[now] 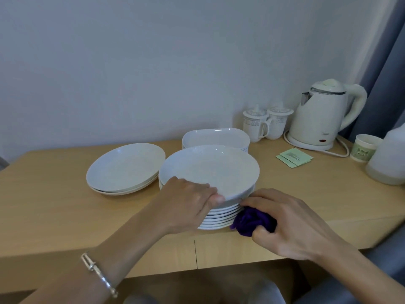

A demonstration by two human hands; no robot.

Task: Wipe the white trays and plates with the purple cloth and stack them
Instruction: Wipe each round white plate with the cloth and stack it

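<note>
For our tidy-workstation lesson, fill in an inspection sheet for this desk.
Surface: wooden table, seam in its front edge.
Job's things: tall plate stack, short plate stack left of it, trays behind, purple cloth.
Clutter: kettle, two lidded mugs, paper cup, green sachets, white jug.
Grips: left hand holds the top plate by its rim; right hand holds the purple cloth.
Cables: kettle cord loops on the table.
Surroundings: plain wall, grey curtain.

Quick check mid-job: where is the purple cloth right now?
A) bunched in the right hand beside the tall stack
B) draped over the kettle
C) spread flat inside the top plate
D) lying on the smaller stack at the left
A: the purple cloth is bunched in the right hand, low beside the tall stack, while the left hand grips the rim of the top plate.
</note>
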